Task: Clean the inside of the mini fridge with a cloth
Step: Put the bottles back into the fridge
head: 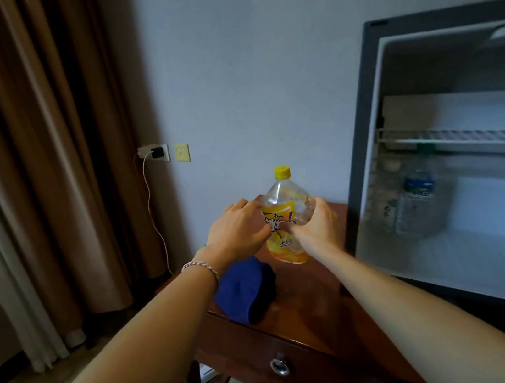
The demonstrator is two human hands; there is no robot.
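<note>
Cloth [243,288]: blue, soft, limp, light; lies bunched on wooden table [310,311] under my left wrist; I'd pinch top fold. Beyond, left hand [237,231] and right hand [317,225] curl round drink bottle [285,216], thin, crushable, likely slick. Far right, mini fridge [460,178] open, water bottle [417,198] inside.

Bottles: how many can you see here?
2. A yellow-capped bottle stands over the wooden table, held between the left hand and right hand. A clear water bottle is inside the open mini fridge. More may be hidden.
</note>
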